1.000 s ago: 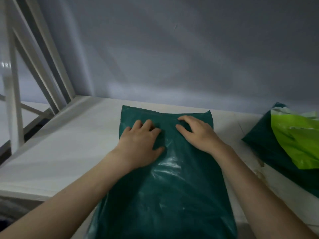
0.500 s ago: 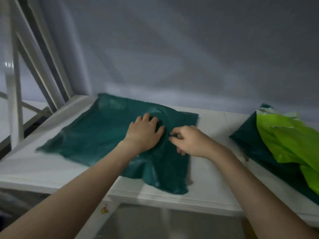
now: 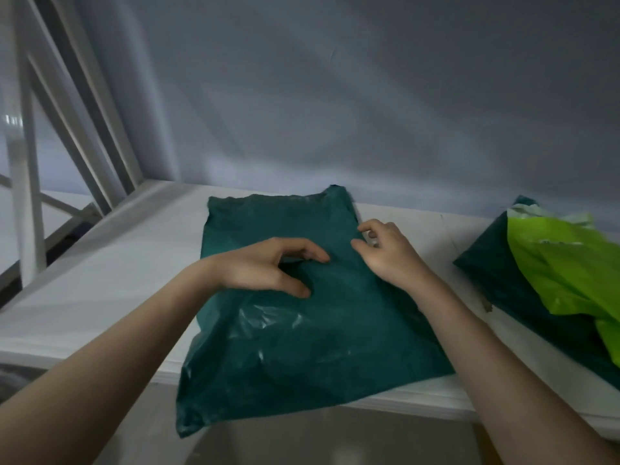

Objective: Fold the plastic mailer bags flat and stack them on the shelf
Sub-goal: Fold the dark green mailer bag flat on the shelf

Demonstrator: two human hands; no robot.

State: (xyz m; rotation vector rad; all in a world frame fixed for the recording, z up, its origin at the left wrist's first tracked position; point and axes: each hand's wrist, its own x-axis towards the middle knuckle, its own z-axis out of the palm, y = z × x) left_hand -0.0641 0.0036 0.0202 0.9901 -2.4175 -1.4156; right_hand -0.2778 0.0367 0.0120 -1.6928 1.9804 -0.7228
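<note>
Near edge: the dark green glossy plastic mailer bag (image 3: 302, 330) lies flat on the white shelf (image 3: 100, 280), and its nearest corner droops over the shelf's front lip at lower left.
Bag sheen: pale wrinkle highlights sit in the middle of the plastic, just on the near side of the left hand.
Forearms: two bare arms come in from the bottom corners and converge over the bag.
Left hand (image 3: 265, 266): above the bag's middle, palm turned down and toward the right, fingers loosely curved with the tips pointing right; the thumb tip is down against the plastic, while the fingertips look slightly raised.
Left grip: apart and relaxed, nothing clamped in it.
Right hand (image 3: 385, 250): at the bag's right edge, a little farther back than the left, fingers bent and drawn toward the thumb right at the edge.
Right grip: fingers close together at the bag's rim, but I cannot tell whether they actually pinch the plastic or only hover at it.
Right side: a second dark green bag (image 3: 496, 280) lies on the shelf well apart from the first, and a crumpled bright lime-green plastic bag (image 3: 570, 270) rests on top of it.
Far edge: the first bag's far end runs ragged and almost straight, close to the back of the shelf.
Backdrop: a plain grey wall (image 3: 335, 95) rises behind; white slanted metal frame bars (image 3: 27, 162) stand at the far left.
</note>
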